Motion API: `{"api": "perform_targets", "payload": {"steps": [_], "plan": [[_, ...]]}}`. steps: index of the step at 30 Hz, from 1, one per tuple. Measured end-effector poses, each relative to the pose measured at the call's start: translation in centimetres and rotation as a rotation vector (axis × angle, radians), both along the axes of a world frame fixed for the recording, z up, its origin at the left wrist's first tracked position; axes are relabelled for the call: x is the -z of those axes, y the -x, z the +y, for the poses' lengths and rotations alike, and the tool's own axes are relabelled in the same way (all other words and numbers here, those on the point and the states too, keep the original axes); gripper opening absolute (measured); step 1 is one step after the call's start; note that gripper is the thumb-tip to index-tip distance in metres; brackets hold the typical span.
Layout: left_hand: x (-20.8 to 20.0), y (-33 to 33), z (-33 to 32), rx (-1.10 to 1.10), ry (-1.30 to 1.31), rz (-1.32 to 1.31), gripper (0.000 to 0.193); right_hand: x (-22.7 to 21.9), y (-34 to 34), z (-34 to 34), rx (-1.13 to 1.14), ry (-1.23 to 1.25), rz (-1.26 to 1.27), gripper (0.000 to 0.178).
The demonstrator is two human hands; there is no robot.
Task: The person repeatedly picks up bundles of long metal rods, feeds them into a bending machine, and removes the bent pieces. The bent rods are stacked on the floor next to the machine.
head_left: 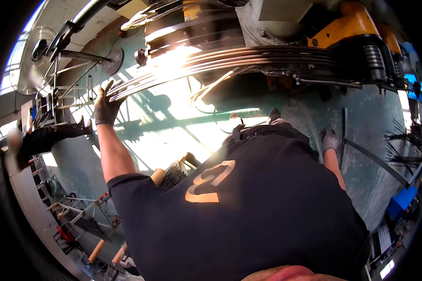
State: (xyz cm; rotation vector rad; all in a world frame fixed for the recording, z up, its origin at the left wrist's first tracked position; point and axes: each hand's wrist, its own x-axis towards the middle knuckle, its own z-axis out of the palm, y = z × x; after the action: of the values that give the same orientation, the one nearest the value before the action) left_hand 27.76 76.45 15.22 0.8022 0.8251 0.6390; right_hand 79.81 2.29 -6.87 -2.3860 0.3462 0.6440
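A bundle of long thin metal rods (248, 57) stretches across the far side, from a machine at the right to my left hand (109, 107). That hand wears a dark work glove and is closed around the rods' left ends. Strong glare washes out part of the bundle. My right hand (330, 139), in a greyish glove, hangs low at my right side. Its fingers look loosely apart, with nothing seen in them. Near it a dark flat bar (344, 136) stands beside my forearm.
An orange and black machine (349, 28) with a coil spring (374, 61) stands at the far right. A round-based stand (112, 61) is at the far left. Another person (56, 138) is at the left edge. Dark thin rods (402, 147) and a blue box (402, 202) lie to the right.
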Motion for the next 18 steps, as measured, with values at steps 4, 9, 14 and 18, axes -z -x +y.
{"api": "perform_targets", "payload": {"steps": [4,9,14,18], "plan": [[0.2,0.1,0.5,-0.045,0.034,-0.048,0.072,-1.3,0.6,2.7,0.040,-0.235,0.035,0.045],[0.7,1.6,-0.5,-0.484,-0.041,-0.084,0.077,-5.2,-1.3,6.9,-0.197,-0.065,0.129,0.046],[5.3,-2.7,-9.0,-0.819,0.095,-0.104,0.075,5.2,-7.3,1.0,-0.337,-0.182,0.048,0.043],[10.5,-13.9,-20.2,-0.898,0.483,-0.026,0.070,10.4,-12.3,-2.0,-0.571,0.036,0.052,0.036]]}}
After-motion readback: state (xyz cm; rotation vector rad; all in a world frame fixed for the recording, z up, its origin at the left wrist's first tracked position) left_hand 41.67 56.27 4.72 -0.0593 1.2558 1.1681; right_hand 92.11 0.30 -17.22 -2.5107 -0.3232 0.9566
